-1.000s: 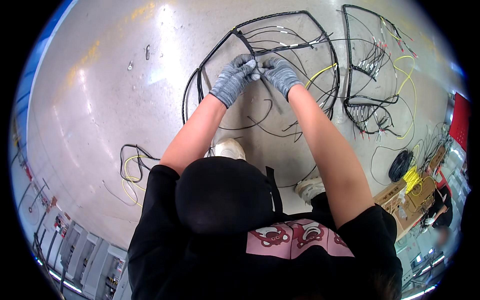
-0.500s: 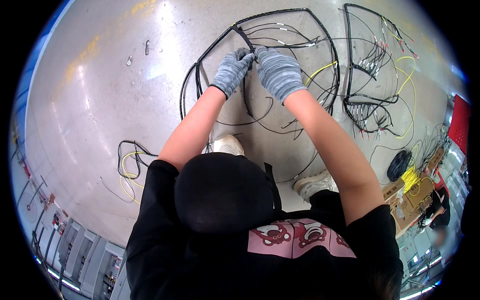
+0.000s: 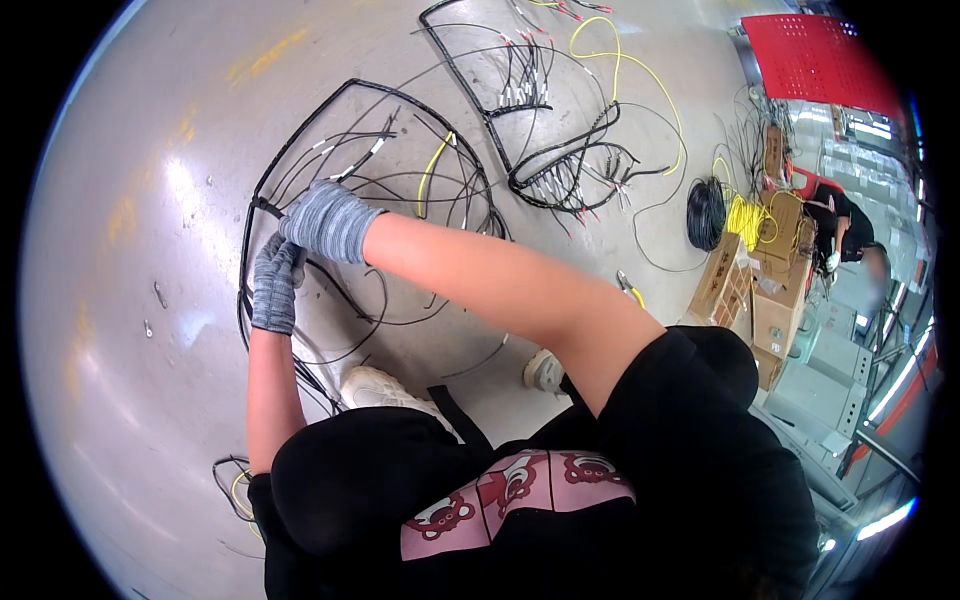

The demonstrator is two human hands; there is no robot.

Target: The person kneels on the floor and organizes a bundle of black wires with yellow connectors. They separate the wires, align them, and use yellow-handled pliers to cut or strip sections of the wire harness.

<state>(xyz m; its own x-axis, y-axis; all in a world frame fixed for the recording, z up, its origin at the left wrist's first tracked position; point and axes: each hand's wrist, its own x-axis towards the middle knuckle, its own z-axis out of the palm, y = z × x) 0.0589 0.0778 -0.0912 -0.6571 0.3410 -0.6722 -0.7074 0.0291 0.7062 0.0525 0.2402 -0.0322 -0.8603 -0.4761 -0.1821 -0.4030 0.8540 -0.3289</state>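
Though the cable loop (image 3: 352, 83) looks wrapped, its inner wires (image 3: 385, 134) lie loose

It lies on the floor (image 3: 200, 385), outside seemingly done, inside not. At its left side, the left hand (image 3: 274, 285) and right hand (image 3: 330, 222) meet at its black branch (image 3: 268, 206); with fingertips hidden, whether they clamp it cannot be told.

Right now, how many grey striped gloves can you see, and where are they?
2: one on the left hand, one on the right hand just above it in the picture, both at the black wire harness. Others may be hidden.
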